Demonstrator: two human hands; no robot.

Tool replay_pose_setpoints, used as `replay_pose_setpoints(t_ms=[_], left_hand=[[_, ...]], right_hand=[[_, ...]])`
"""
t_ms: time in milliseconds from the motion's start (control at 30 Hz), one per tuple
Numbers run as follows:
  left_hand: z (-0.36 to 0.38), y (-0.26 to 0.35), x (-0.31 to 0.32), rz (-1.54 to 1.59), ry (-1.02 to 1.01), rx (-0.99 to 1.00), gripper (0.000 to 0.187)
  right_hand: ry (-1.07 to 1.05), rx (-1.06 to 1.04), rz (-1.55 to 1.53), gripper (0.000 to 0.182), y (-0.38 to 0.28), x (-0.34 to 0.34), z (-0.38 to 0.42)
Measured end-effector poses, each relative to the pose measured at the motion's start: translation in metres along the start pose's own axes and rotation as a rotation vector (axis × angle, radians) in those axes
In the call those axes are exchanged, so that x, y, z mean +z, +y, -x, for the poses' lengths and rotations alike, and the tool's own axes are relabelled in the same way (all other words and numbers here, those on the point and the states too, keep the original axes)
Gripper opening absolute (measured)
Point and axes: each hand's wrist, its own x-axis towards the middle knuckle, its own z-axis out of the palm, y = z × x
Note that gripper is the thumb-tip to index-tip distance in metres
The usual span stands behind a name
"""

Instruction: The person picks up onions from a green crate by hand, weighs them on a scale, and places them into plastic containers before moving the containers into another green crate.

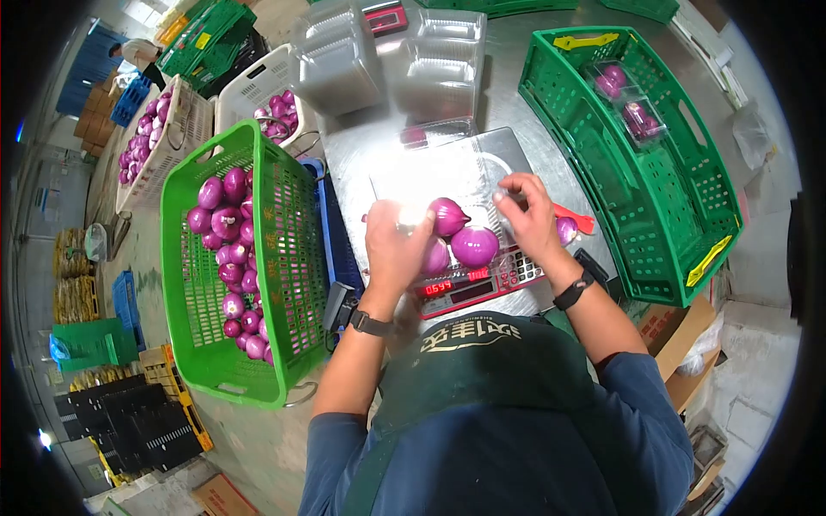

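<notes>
3 purple onions (474, 247) sit bunched by the scale's (461, 296) display, btwn the 2 hands, which are apart. L hand (396, 248) is right at them, thumb by the top one; can't tell if it's gripping. R hand (532, 217) is half-curled, thumb & index apart, nothing visible in it. Onions prob. firm, lightish, slick-skinned, bruise if dropped; best cupped round the widest pt.

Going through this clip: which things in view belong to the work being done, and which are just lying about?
Likely in use:
- purple onions over the scale
- stacked clear trays
- bright green crate of onions
- dark green crate with packed onions

Probably just lying about:
- cardboard boxes
- plastic bag, far right
</notes>
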Motion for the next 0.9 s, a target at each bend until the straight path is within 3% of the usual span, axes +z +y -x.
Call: replay_pose_setpoints(t_ms=[33,133,267,367,500,567,600,667,733,800,867,900], left_hand=[[0.004,-0.004,-0.001,-0.016,0.050,0.035,0.029],[0.024,-0.017,-0.012,0.101,0.061,-0.292,0.037],[0.044,-0.001,-0.041,0.538,-0.065,-0.841,0.038],[0.066,-0.004,-0.052,0.770,-0.171,-0.977,0.035],[0.075,0.008,-0.065,1.000,-0.319,-1.021,0.039],[0.077,0.009,-0.068,1.086,-0.348,-1.013,0.043],[0.081,0.005,-0.069,1.139,-0.359,-1.009,0.043],[0.084,-0.003,-0.069,1.238,-0.377,-0.995,0.043],[0.077,0.005,-0.066,1.107,-0.333,-1.059,0.026],[0.080,-0.009,-0.053,0.891,-0.354,-1.072,0.015],[0.076,-0.009,-0.045,0.899,-0.275,-1.028,0.009],[0.076,-0.010,-0.043,0.885,-0.274,-0.976,0.009]], right_hand=[[-0.014,0.017,0.072,0.033,-0.001,0.000,-0.009],[-0.027,0.159,0.111,0.043,0.026,0.012,-0.044],[-0.195,0.520,-0.208,0.076,0.006,0.024,-0.085],[-0.119,0.429,-0.290,0.071,0.010,0.029,-0.098],[-0.282,0.136,-0.046,0.052,-0.023,-0.006,-0.068],[-0.356,-0.195,0.180,0.063,-0.034,-0.030,-0.033],[-0.498,-0.197,0.352,0.075,-0.039,-0.042,-0.018],[-0.656,-0.259,0.321,0.092,-0.039,-0.055,0.011],[-0.750,0.100,0.188,0.091,-0.040,-0.055,0.035],[-0.480,0.410,-0.320,0.085,-0.021,-0.035,0.059],[-0.329,0.602,-0.456,0.066,0.001,-0.021,0.066],[-0.315,0.575,-0.459,0.054,-0.005,-0.021,0.064]])
